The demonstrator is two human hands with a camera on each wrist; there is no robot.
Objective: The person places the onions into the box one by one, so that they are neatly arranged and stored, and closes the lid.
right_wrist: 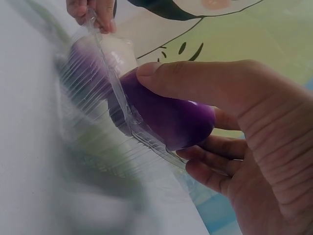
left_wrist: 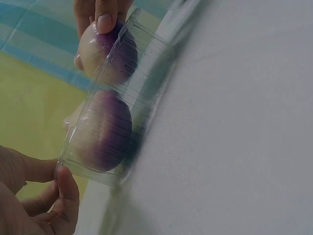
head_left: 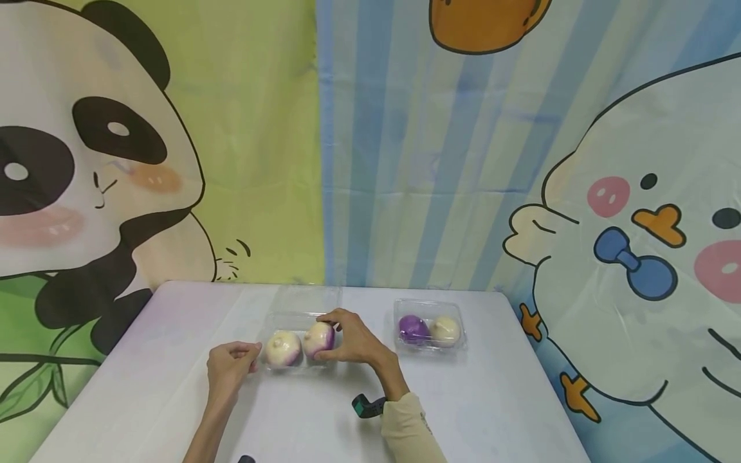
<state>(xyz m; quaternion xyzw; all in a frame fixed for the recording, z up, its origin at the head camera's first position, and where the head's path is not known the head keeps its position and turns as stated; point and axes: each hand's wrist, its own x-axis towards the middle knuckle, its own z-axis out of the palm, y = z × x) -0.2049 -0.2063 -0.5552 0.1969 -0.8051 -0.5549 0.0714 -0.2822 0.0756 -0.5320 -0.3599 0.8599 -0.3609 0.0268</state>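
Note:
My right hand (head_left: pixel 361 341) grips a purple-and-white turnip (head_left: pixel 318 339), thumb on one side and fingers on the other. In the right wrist view this turnip (right_wrist: pixel 166 112) is partly inside a clear plastic box (right_wrist: pixel 83 110), its purple end jutting past the rim. A second turnip (head_left: pixel 283 348) sits in the left half of the same box. With thumb and finger, my left hand (left_wrist: pixel 44 198) pinches the left rim of the box. Behind, its clear lid (head_left: pixel 307 299) lies folded open.
To the right stands another clear box (head_left: pixel 405 305) holding a purple turnip (head_left: pixel 413 328) and a whitish turnip (head_left: pixel 445 331). Both boxes are on a white table (head_left: pixel 492 399). A printed curtain (head_left: pixel 393 161) hangs behind the table.

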